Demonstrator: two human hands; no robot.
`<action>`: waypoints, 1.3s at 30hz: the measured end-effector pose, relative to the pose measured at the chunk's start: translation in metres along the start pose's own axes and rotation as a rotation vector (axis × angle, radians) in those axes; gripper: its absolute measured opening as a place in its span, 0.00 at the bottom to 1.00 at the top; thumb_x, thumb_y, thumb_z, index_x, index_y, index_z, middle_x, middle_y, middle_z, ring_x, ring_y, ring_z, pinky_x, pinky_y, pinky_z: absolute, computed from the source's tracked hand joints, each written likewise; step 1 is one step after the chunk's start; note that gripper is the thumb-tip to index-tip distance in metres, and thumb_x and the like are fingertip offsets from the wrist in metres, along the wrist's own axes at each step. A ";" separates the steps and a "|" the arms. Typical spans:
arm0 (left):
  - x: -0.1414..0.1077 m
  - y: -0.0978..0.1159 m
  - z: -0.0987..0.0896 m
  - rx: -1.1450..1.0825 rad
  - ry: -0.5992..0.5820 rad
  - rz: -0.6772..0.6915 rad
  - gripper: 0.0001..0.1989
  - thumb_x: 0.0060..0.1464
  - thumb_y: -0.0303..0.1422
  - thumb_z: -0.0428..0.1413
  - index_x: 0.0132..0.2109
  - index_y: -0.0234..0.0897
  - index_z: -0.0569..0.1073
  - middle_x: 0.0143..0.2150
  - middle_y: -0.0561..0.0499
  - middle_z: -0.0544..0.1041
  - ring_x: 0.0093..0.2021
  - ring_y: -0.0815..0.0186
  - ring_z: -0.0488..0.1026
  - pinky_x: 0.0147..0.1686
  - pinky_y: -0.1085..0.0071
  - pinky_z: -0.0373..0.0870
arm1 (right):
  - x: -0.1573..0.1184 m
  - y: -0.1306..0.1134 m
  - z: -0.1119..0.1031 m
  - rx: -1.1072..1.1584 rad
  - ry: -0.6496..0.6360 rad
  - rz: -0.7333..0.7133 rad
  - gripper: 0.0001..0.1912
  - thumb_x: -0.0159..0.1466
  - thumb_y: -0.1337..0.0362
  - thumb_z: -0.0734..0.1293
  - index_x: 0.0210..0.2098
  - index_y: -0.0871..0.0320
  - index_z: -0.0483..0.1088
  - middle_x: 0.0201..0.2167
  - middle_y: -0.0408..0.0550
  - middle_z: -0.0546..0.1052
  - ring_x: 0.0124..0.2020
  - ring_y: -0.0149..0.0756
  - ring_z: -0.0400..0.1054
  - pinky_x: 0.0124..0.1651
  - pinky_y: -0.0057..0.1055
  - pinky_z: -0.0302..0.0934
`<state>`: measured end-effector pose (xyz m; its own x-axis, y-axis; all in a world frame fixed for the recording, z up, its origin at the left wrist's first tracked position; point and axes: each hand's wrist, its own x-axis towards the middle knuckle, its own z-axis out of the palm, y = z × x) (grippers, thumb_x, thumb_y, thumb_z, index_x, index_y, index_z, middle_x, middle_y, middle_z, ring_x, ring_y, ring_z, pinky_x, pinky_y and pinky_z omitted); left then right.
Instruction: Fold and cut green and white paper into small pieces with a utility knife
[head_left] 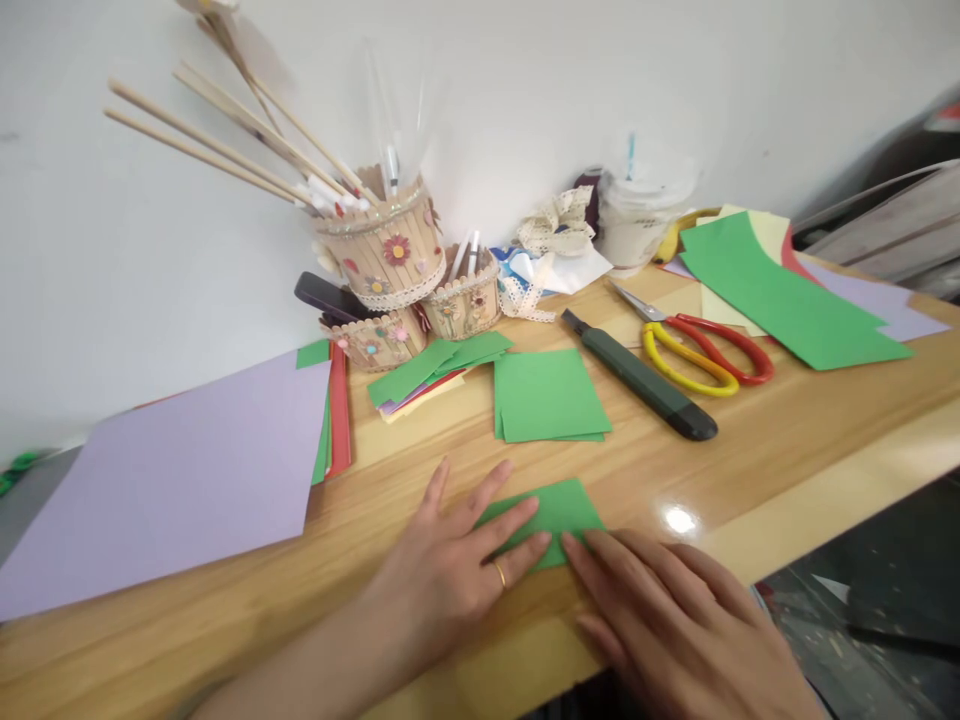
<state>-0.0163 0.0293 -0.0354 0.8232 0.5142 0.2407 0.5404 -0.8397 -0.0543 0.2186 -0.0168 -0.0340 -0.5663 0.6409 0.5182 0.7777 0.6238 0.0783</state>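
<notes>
A small piece of green paper [564, 507] lies on the wooden table near its front edge. My left hand [459, 555] rests on its left part with the fingers spread; a ring is on one finger. At the paper's right corner, my right hand [667, 605] touches it with its fingertips, the fingers bent and close together; nothing thicker than the paper shows under them. Just behind is a stack of green squares [553, 395]. Further left lies a pile of coloured strips [439, 372], green on top.
On the table [420, 450], a cutter [645, 380] and scissors [701, 350] lie right of the squares. Purple sheets [195, 470] lie left, green paper [787, 290] right. Decorated holders [386, 250] with sticks and a plastic cup [634, 220] stand by the wall.
</notes>
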 end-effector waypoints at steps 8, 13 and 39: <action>0.000 -0.001 -0.001 0.047 -0.013 0.040 0.22 0.65 0.32 0.51 0.62 0.59 0.62 0.64 0.54 0.66 0.69 0.44 0.44 0.57 0.35 0.54 | -0.009 0.024 -0.014 -0.069 -0.003 -0.064 0.15 0.70 0.62 0.56 0.47 0.58 0.72 0.44 0.45 0.79 0.44 0.37 0.71 0.44 0.35 0.60; -0.011 -0.004 -0.006 0.076 -0.048 0.075 0.22 0.65 0.33 0.51 0.63 0.58 0.60 0.64 0.49 0.65 0.69 0.47 0.45 0.58 0.36 0.51 | -0.006 0.027 -0.015 -0.076 -0.016 -0.051 0.18 0.71 0.59 0.54 0.48 0.55 0.72 0.47 0.46 0.77 0.49 0.38 0.68 0.48 0.37 0.59; -0.048 0.012 -0.040 -0.103 -0.255 -0.061 0.21 0.66 0.24 0.43 0.62 0.42 0.64 0.65 0.41 0.62 0.65 0.56 0.60 0.58 0.59 0.66 | 0.050 0.062 0.024 0.070 -0.006 -0.260 0.20 0.70 0.58 0.54 0.49 0.61 0.72 0.50 0.50 0.76 0.52 0.43 0.66 0.53 0.42 0.56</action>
<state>-0.0566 -0.0126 -0.0093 0.8139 0.5809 -0.0123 0.5807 -0.8123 0.0547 0.2318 0.0642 -0.0238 -0.7463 0.4577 0.4833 0.5851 0.7972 0.1486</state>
